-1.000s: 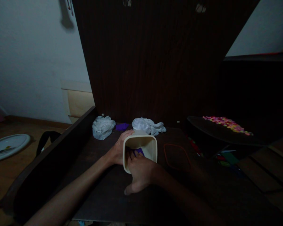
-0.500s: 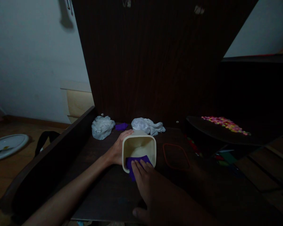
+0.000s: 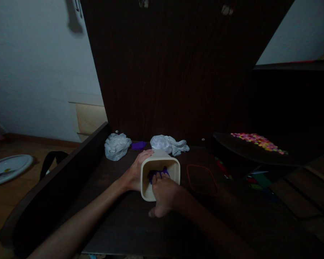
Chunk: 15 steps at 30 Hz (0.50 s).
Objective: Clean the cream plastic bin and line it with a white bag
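A cream plastic container (image 3: 175,163) lies tilted on the dark wooden surface, its square mouth toward me. My left hand (image 3: 137,172) grips its left side from outside, the fingers partly hidden behind it. Reaching into the mouth, my right hand (image 3: 163,192) presses a purple cloth (image 3: 159,175) against the inside with its fingers stretched out and its thumb outside the rim. To the right of the container lies an orange-red rounded square ring (image 3: 188,180).
A crumpled grey plastic bag (image 3: 117,146), a folded purple piece (image 3: 138,145) and a white bundled bag (image 3: 167,144) line the back panel. Small colourful pieces (image 3: 259,141) cover part of a dark shelf at right. A raised wooden side (image 3: 67,180) bounds the left.
My right hand has pushed the purple cloth from the container's lower rim deeper inside. The container has tipped slightly, and my left hand still holds it.
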### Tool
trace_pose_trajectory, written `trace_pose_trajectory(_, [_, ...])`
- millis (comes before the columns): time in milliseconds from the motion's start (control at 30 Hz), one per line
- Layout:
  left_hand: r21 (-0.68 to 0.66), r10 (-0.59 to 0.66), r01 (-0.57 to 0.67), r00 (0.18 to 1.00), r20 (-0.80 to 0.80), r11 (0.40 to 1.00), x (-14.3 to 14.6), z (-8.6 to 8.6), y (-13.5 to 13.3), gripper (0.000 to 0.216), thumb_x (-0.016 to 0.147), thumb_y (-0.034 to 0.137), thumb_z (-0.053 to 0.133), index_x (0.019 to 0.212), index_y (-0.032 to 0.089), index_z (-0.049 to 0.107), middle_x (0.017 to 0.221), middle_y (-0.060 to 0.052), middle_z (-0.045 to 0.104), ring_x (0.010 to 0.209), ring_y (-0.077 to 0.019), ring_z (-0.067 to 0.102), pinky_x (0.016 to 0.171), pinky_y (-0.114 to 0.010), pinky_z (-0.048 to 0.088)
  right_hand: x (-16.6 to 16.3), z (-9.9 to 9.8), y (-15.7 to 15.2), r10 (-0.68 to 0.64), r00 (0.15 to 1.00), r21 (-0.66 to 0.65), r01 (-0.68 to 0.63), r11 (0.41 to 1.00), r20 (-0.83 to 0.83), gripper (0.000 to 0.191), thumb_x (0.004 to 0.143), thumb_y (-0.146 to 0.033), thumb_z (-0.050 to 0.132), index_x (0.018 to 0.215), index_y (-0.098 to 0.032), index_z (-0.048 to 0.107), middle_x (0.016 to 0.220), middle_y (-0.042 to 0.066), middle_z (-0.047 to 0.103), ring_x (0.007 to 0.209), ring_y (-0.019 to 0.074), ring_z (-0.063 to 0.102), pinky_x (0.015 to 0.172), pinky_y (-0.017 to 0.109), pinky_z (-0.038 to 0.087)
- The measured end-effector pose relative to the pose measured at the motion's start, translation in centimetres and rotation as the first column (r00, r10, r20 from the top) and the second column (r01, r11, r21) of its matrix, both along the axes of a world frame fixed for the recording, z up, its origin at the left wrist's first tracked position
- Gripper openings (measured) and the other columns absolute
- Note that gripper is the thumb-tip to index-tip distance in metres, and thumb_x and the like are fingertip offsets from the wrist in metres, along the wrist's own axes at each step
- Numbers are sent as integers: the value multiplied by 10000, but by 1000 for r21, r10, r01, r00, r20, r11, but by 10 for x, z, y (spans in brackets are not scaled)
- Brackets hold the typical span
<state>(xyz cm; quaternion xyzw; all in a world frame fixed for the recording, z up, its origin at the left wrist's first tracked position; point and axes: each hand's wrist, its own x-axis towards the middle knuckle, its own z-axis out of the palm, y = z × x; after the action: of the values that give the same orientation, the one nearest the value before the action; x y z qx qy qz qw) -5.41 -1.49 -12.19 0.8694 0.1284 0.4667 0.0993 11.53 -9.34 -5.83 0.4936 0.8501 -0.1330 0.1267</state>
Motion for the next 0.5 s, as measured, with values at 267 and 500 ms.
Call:
trace_pose_trajectory(267, [18,-1,0,1000,23,1000,2,-3,1,1205,595,538,904,1542,257,214,1436,-219,457,1379,-450,448,1115,-687,396,-13,16,15,32,998,-131,-24,991,60,1250,627,-504,824,1560,67,219,1600,338,255,1489,433,289,1220,480,252])
trace_pose_trajectory(500, [16,-11,10,999,47,1000,2,-3,1,1156,645,558,875,1545,257,215,1432,-212,447,1375,-436,445,1121,-696,387,-18,9,10,98,982,-55,-108,993,-161,1069,725,-522,764,1479,119,362,1535,376,353,1449,459,345,1205,489,277])
